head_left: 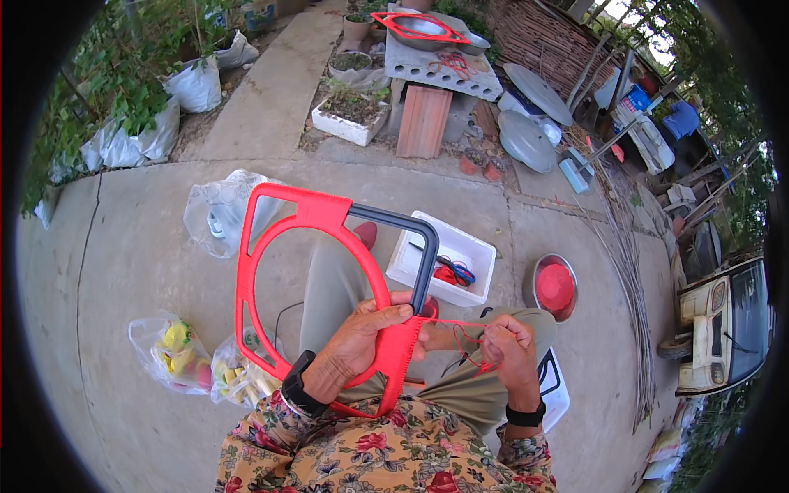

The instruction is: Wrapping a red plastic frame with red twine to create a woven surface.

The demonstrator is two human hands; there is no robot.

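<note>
A rectangular frame (325, 215) with rounded corners and a large ring inside it leans across my lap. Tight red cord covers most of it. Its upper right corner and right side show a bare dark tube (428, 255). My left hand (362, 333) is closed on the wrapped lower right part, thumb on top, other fingers partly hidden behind. From the edge of the wrapping there, a red cord (456, 321) runs to the right. My right hand (508, 349) pinches that cord, and a loose tangle of it hangs below the fingers.
Ahead stands a white foam box (401, 267) holding coloured cords. Right of it is a metal bowl (536, 289) with something red inside. Plastic bags (168, 361) lie at left. Farther off, a concrete-block table (427, 72) bears another red frame (419, 29). A vehicle (723, 329) stands far right.
</note>
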